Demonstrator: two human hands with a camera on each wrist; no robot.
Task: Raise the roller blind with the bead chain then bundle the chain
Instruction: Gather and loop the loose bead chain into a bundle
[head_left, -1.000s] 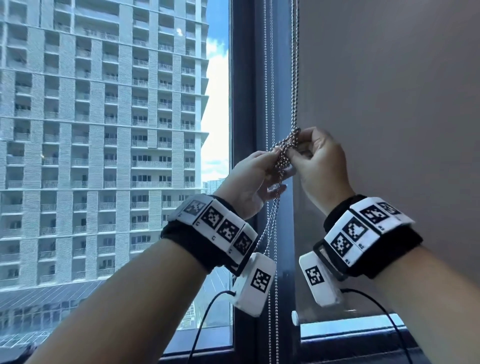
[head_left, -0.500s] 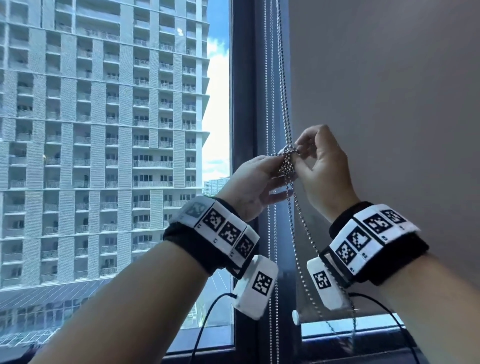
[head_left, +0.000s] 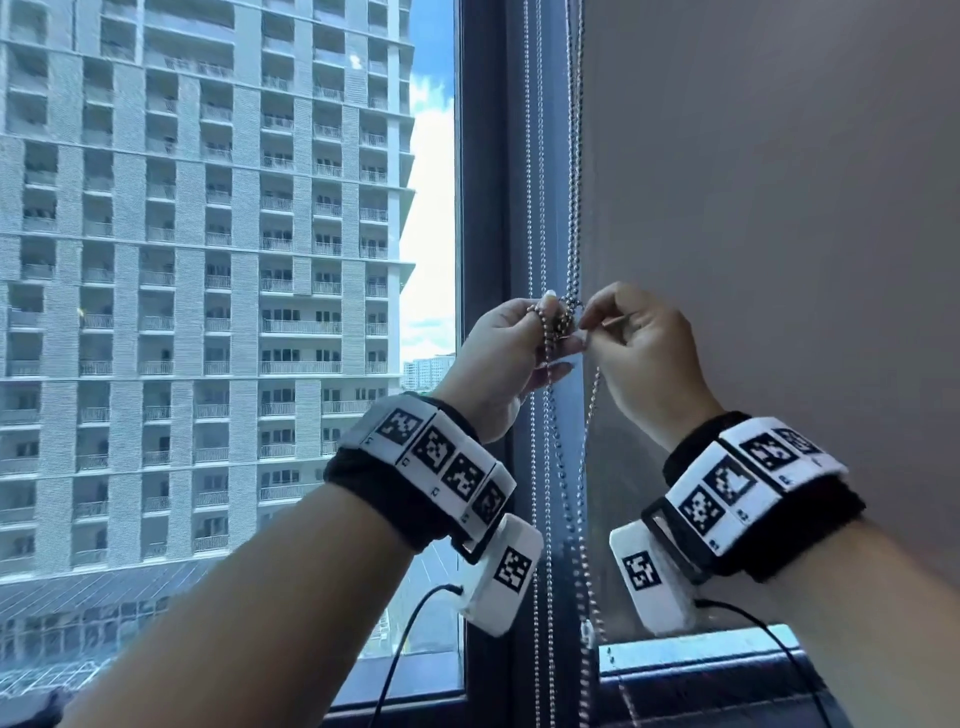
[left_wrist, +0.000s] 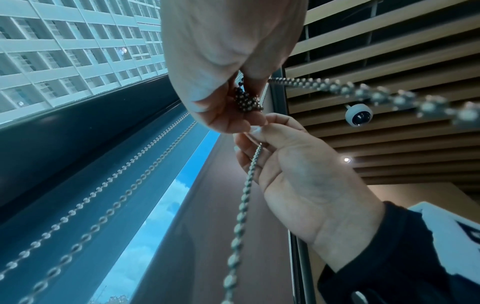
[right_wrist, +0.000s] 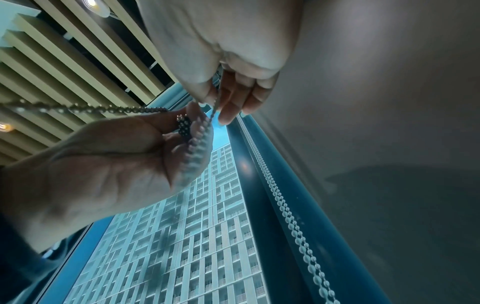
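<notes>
Both hands meet at the bead chain (head_left: 573, 218): left hand (head_left: 506, 358) pinches its wound clump, right hand (head_left: 641, 353) pinches a strand.

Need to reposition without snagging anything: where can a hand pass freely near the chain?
Free: in front of the window glass left of the left hand, and before the blind fabric right of the right hand. Crowded: between the hands at the bead chain bundle, and below, where strands hang along the frame.

We're looking out of a high-rise room: tower block (head_left: 208, 260) filling the window, slatted ceiling (left_wrist: 389, 51) carrying a dome camera (left_wrist: 358, 114).
</notes>
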